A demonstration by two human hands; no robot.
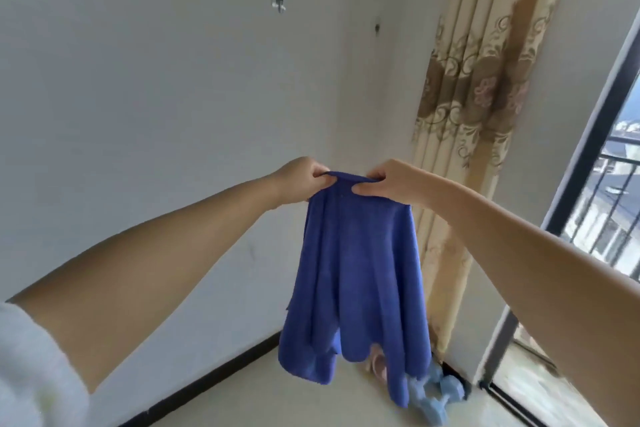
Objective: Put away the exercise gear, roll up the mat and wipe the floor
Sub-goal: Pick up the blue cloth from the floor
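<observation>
A blue cloth (pixel 356 281) hangs in folds in front of me at arm's length. My left hand (pixel 301 180) pinches its top edge on the left, and my right hand (pixel 388 180) pinches the same edge on the right, the two hands close together. Behind the cloth's lower hem, light blue dumbbells (pixel 440 395) lie on the floor in the room's corner. A pink object (pixel 377 362) sits beside them, mostly hidden by the cloth.
White walls meet in a corner ahead, with a metal hook (pixel 278 4) high on the left wall. A beige patterned curtain (pixel 474 87) hangs at the right. A glass door with a dark frame (pixel 588 149) opens onto a railing. The pale floor (pixel 277 399) has a black skirting.
</observation>
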